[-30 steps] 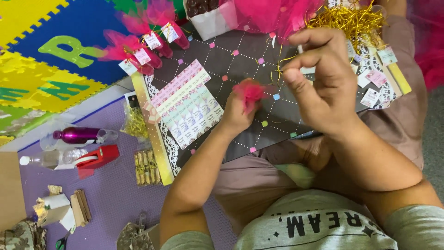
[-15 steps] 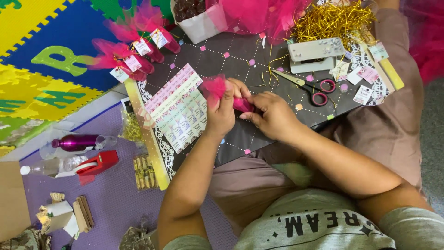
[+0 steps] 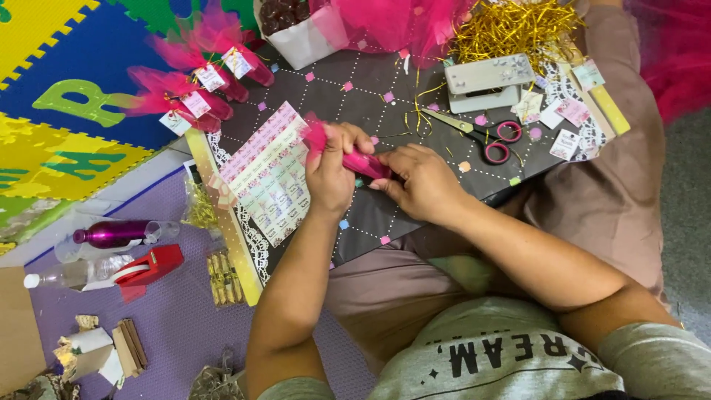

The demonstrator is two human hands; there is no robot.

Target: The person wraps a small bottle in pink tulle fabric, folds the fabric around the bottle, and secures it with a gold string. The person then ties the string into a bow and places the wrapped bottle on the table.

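Fingers of both hands are being closed around a small pink tulle-wrapped favour bundle [image 3: 361, 161], which is being held just above the dark lap board with pale dotted lines and small coloured squares [image 3: 370, 96], near its middle. The left hand [image 3: 331, 174] is being wrapped around the left end of the bundle, where a tuft of pink netting is sticking out above the knuckles, while the right hand [image 3: 422, 181] is being pressed against the right end, its fingertips pinched on the wrapping.

Just left of the left hand, a sheet of small printed pink and pale green labels [image 3: 270, 178] is lying on the board, touching a cream lace-edged strip [image 3: 222, 204]. Farther left, three finished pink tulle favours with white tags [image 3: 200, 85] are resting at the board's far left corner, over a colourful foam letter mat [image 3: 67, 111]. To the right and farther off, pink-handled scissors [image 3: 485, 137] are lying beside a grey metal hole punch [image 3: 489, 81], with a heap of gold shredded foil [image 3: 511, 30] beyond. On the purple floor mat [image 3: 170, 326] at the near left, a red tape dispenser [image 3: 152, 267] and a purple metallic bottle [image 3: 111, 234] are lying.
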